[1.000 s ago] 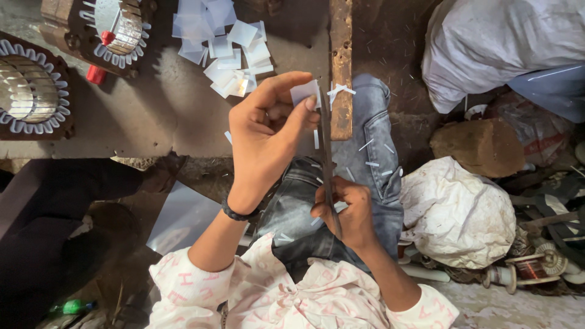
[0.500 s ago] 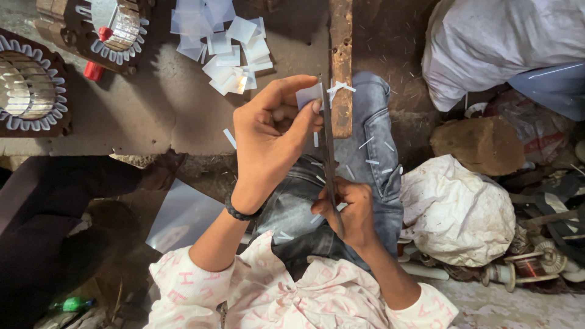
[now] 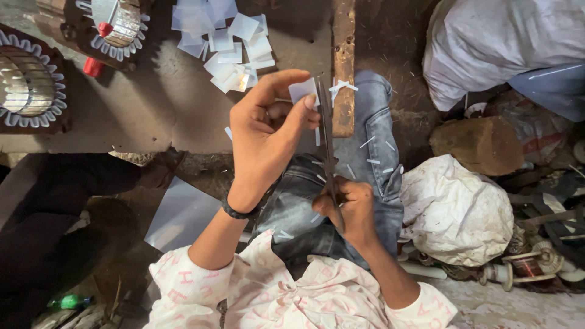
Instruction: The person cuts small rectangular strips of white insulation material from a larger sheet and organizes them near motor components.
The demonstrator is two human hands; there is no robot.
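Since the earlier frames, the left hand (image 3: 268,131) has kept its pinch on the small white paper piece (image 3: 303,91) and drifted only slightly, while the scissor blades sit beside the piece's right edge as before. That hand curls closed, thumb and forefinger gripping the thin, flat, squarish piece above the knee. The right hand (image 3: 350,207) is wrapped shut around the handles of the dark metal scissors (image 3: 327,143), whose long narrow blades point away from the body. Both hands work over faded blue jeans (image 3: 372,158) flecked with thin white slivers. A black beaded bracelet (image 3: 237,211) rings the left wrist, and the sleeves are pale cloth with pink letters.

Just beyond the blades lies a rusty, rough metal bar (image 3: 343,61). On the dusty floor to its left sits a loose pile of cut white squares (image 3: 225,42). Two round motor stators (image 3: 27,85) with white scalloped insulation lie at far left. Crumpled white sacks (image 3: 454,210) crowd the right.
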